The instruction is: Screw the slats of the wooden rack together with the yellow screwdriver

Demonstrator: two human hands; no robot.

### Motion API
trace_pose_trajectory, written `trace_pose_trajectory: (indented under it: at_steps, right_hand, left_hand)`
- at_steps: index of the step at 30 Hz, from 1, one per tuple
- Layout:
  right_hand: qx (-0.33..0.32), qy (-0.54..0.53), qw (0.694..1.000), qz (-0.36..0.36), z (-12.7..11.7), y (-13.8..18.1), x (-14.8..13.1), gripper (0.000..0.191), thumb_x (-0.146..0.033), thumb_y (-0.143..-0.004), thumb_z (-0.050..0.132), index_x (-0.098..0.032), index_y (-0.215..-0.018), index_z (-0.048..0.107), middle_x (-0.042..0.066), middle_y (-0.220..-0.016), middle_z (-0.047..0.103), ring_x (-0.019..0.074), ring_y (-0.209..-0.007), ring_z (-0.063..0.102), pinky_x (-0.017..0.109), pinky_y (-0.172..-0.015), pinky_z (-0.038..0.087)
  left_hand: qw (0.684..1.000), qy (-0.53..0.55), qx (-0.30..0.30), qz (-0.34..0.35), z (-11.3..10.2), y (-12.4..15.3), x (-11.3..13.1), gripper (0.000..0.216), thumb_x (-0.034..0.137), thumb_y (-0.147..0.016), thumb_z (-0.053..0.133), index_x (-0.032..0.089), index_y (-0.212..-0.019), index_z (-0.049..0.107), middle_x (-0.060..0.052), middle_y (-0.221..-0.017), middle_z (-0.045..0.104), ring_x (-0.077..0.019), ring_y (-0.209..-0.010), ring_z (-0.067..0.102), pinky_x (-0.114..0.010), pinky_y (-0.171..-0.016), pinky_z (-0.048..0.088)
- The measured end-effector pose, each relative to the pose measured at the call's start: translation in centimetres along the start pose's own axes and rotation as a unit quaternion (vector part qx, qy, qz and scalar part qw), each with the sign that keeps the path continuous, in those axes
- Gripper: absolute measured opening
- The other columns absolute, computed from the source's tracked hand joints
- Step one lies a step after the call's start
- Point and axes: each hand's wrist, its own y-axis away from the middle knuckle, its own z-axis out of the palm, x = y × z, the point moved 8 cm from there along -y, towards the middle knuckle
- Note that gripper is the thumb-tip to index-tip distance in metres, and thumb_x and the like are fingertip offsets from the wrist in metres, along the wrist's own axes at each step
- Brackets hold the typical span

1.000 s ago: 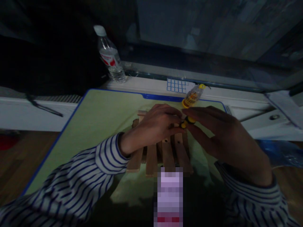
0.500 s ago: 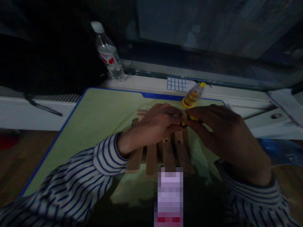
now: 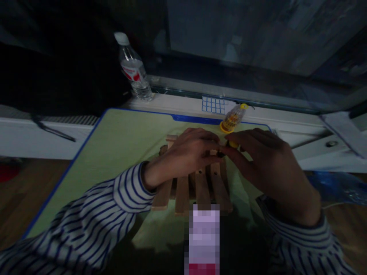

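My right hand [image 3: 268,164] pinches a small yellow-and-black tool [image 3: 233,144] between thumb and fingers; it looks like a stubby screwdriver, though most of it is covered. Close against it, my left hand [image 3: 193,147] has its thumb and fingers pressed together around a dark bit at the fingertips that I cannot make out. Both hands are above a slatted wooden piece [image 3: 182,194] lying on the table. Dark holes show in two of its slats. The left hand and wrist hide much of its far part.
The pale green table [image 3: 114,145] has a blue edge. At its far edge stands a small yellow-capped bottle [image 3: 233,118]. A water bottle [image 3: 136,76] and a blue grid sheet [image 3: 213,105] are on the white sill. A blue plastic bag [image 3: 338,187] lies at the right.
The view has shifted slightly. The right hand has turned a little, and more of the yellow on the tool shows. The left hand stays nearly in place.
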Motion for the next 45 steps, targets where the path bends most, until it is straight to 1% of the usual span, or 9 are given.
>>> trace_pose_trajectory:
  at_steps: [5,9,18,24,28,33,38,42,45]
  right_hand:
    - [-0.008,-0.051,0.999,-0.005,-0.5,0.1,0.0,0.032,-0.029,-0.091,0.055,-0.012,-0.118,0.060,0.013,-0.112,0.069,0.0256,-0.100,0.064,0.041,-0.084,0.053]
    - [-0.015,-0.096,0.995,-0.022,-1.1,0.4,-0.3,0.037,-0.017,-0.089,0.056,-0.011,-0.125,0.056,0.012,-0.121,0.066,0.0228,-0.106,0.060,0.038,-0.091,0.050]
    - [-0.011,-0.080,0.996,-0.031,-0.9,0.4,-0.3,0.034,-0.008,-0.082,0.061,-0.014,-0.116,0.061,0.009,-0.114,0.069,0.0242,-0.098,0.062,0.041,-0.085,0.051]
    - [-0.002,-0.049,0.998,-0.031,-1.1,0.2,-0.4,0.024,-0.018,-0.087,0.059,-0.015,-0.111,0.062,0.009,-0.103,0.072,0.0241,-0.091,0.064,0.041,-0.081,0.051]
    - [-0.006,-0.040,0.999,-0.027,-1.0,0.1,-0.5,0.022,-0.025,-0.090,0.056,-0.017,-0.111,0.062,0.009,-0.100,0.072,0.0244,-0.089,0.063,0.041,-0.079,0.051]
    - [-0.010,-0.044,0.999,-0.027,-0.7,0.2,-0.3,0.021,-0.025,-0.091,0.055,-0.018,-0.110,0.061,0.008,-0.097,0.071,0.0242,-0.088,0.063,0.041,-0.080,0.051]
    - [-0.012,-0.049,0.999,-0.014,-0.8,0.2,-0.2,0.015,-0.023,-0.090,0.055,-0.016,-0.102,0.062,0.008,-0.094,0.070,0.0250,-0.088,0.063,0.042,-0.078,0.051]
    - [-0.029,-0.065,0.997,-0.017,-0.8,0.1,-0.4,0.022,-0.022,-0.090,0.055,-0.015,-0.110,0.060,0.009,-0.098,0.070,0.0248,-0.091,0.063,0.042,-0.079,0.052]
    - [-0.035,-0.083,0.996,-0.025,-0.8,0.2,-0.5,0.032,-0.022,-0.090,0.056,-0.015,-0.121,0.057,0.010,-0.113,0.068,0.0229,-0.102,0.061,0.039,-0.087,0.051]
  left_hand:
    - [1.000,0.008,0.012,0.001,-0.1,0.0,-0.1,0.018,0.035,-0.087,0.064,0.022,-0.097,0.071,-0.004,-0.110,0.067,-0.0203,-0.103,0.059,-0.037,-0.090,0.042]
    - [1.000,0.019,0.002,0.004,-0.1,0.0,-0.1,0.017,0.034,-0.086,0.065,0.022,-0.096,0.071,-0.003,-0.111,0.066,-0.0212,-0.105,0.059,-0.038,-0.093,0.041]
    - [0.999,0.022,-0.023,0.019,0.2,-0.1,0.2,0.017,0.032,-0.089,0.060,0.023,-0.100,0.070,-0.003,-0.113,0.066,-0.0221,-0.107,0.058,-0.040,-0.094,0.040]
    - [0.999,0.011,-0.029,0.021,0.2,0.0,0.2,0.017,0.030,-0.090,0.059,0.024,-0.102,0.070,-0.003,-0.120,0.063,-0.0227,-0.111,0.056,-0.041,-0.094,0.039]
    - [0.999,0.006,-0.036,0.018,0.1,0.0,0.2,0.019,0.028,-0.091,0.057,0.026,-0.105,0.069,-0.003,-0.120,0.063,-0.0224,-0.112,0.055,-0.040,-0.095,0.039]
    - [0.999,0.009,-0.031,0.014,0.0,0.1,0.3,0.016,0.027,-0.089,0.060,0.025,-0.102,0.070,-0.003,-0.118,0.063,-0.0221,-0.112,0.055,-0.040,-0.096,0.040]
    - [1.000,0.004,-0.005,-0.003,-0.1,0.0,0.1,0.022,0.036,-0.083,0.067,0.022,-0.100,0.070,-0.004,-0.114,0.065,-0.0230,-0.108,0.058,-0.041,-0.095,0.041]
    - [1.000,0.013,0.007,0.003,-0.1,0.0,0.1,0.020,0.036,-0.083,0.068,0.022,-0.097,0.070,-0.003,-0.109,0.067,-0.0210,-0.105,0.059,-0.039,-0.093,0.040]
    - [1.000,0.013,0.006,0.005,0.0,0.0,0.0,0.022,0.038,-0.084,0.067,0.021,-0.098,0.071,-0.003,-0.109,0.067,-0.0207,-0.106,0.059,-0.040,-0.094,0.040]
